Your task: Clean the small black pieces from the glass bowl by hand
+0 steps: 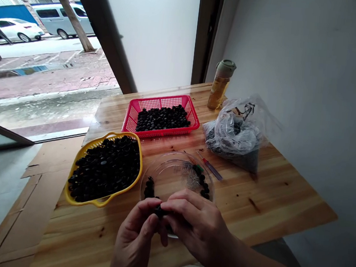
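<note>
Fingertips of my left hand (136, 234) and my right hand (199, 225) meet over the near edge of a clear round tray (166, 176). Pinched between them is a small black part (159, 210); fingers cover most of it, so its exact kind cannot be made out. Inside the tray, thin silvery pins (194, 178) lie in a pile. Small black round pieces (149, 188) line its left side, and more black pieces (204, 185) line its right side, near a green bit (199, 168).
A yellow basket (141, 157) heaped with black pieces stands left, a red basket (195, 116) with more behind. Rightward are a screwdriver (214, 170), a filled clear plastic bag (240, 135) and a drink bottle (220, 85). The wooden table (273, 193) meets a wall.
</note>
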`<state>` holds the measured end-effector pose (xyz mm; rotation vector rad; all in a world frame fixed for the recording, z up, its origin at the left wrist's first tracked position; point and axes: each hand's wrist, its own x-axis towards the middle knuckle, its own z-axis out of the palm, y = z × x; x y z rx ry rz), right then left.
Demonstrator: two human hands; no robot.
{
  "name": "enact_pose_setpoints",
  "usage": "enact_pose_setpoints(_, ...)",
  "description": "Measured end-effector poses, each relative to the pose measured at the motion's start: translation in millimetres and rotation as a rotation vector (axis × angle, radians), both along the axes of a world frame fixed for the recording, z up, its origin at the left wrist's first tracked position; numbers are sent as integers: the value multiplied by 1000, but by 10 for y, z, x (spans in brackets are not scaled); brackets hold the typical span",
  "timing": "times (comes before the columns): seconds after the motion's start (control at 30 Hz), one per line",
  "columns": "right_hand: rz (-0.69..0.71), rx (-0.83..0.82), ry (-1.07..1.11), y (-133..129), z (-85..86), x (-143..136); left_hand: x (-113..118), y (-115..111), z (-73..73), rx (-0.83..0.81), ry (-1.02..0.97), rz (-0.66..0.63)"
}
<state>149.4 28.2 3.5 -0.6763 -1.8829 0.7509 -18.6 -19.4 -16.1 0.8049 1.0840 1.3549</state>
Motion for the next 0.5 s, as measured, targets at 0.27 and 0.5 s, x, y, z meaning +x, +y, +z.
enact_pose_setpoints(0.27, 17, -32, 24, -5, 2, 8, 3, -6, 28, 33, 46, -1)
enact_pose_setpoints(0.5, 44, -157, 140, 51, -76, 58, 17, -27, -41, -2, 47, 1)
